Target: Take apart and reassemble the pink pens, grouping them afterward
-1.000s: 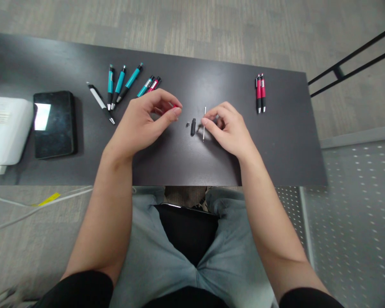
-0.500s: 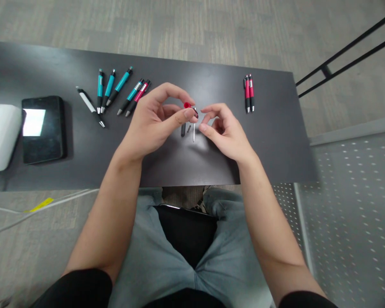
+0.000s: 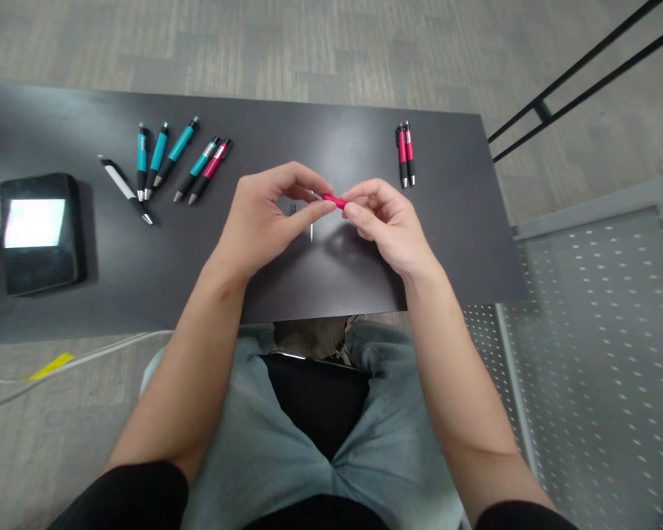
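A red pen barrel [image 3: 333,199] spans the gap between my hands above the table. Thumb and fingertips of my left hand [image 3: 273,215] pinch its left end. My right hand [image 3: 387,221] grips the other end, its fingers covering that end. Below the left fingertips a thin pale ink refill [image 3: 311,232] shows in part on the table. A small dark part [image 3: 293,209] lies behind the left thumb, mostly hidden.
On the dark table [image 3: 331,291], several teal pens [image 3: 158,156], a red pen [image 3: 213,168] and a white-and-black pen [image 3: 122,185] lie left. Two red pens [image 3: 405,151] lie right. A black device with a lit screen [image 3: 41,235] stands far left.
The red barrel has turned from end-on to lying sideways, and my right hand, apart from it before, has closed on its right end. The view has shifted slightly to the right.
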Available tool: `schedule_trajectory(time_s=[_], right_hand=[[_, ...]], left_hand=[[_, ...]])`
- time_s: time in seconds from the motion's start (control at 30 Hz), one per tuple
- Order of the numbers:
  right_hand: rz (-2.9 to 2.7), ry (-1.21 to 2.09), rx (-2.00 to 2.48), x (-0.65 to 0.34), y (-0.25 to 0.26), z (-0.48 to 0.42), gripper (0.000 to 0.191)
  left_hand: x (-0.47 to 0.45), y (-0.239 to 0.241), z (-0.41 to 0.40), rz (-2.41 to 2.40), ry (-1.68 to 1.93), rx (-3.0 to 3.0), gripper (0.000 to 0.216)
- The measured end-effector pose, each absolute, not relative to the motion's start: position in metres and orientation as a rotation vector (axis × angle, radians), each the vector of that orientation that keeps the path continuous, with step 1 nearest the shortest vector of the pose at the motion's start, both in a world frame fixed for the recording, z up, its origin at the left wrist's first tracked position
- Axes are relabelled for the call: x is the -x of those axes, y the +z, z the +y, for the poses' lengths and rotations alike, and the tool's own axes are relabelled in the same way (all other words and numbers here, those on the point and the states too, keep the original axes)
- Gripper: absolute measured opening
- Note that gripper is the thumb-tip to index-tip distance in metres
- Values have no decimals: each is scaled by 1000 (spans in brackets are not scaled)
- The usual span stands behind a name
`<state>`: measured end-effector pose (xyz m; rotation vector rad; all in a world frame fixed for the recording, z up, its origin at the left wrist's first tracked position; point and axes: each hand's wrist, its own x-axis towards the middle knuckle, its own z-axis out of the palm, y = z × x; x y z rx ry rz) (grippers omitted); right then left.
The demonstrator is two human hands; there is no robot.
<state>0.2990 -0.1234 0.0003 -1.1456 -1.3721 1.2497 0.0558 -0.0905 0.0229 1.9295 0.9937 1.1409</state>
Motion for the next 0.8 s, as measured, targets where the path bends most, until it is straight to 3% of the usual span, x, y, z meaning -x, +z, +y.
schedule_trajectory(time_s=[0.2,0.57,0.63,0.73,0.8], right_hand=[[-1476,1033,1331,-308,3,-124,53],[-1745,850,1507,-303,11,-120,8],[-1812,798,1520,-301,15,-119,2],[-1880,764,1533,-296,24,-117,10],[-1898,753,1542,-291,28,-116,13]], left_hand=[[-33,25,-79,1143,1299,-1981,17],[-2,13,-67,1094,1498,-1844,5],[1,7,-63,1066,1541,-1863,18],[5,-4,-57,976,1693,-1856,53],[8,-12,-52,920,1762,-1810,63]])
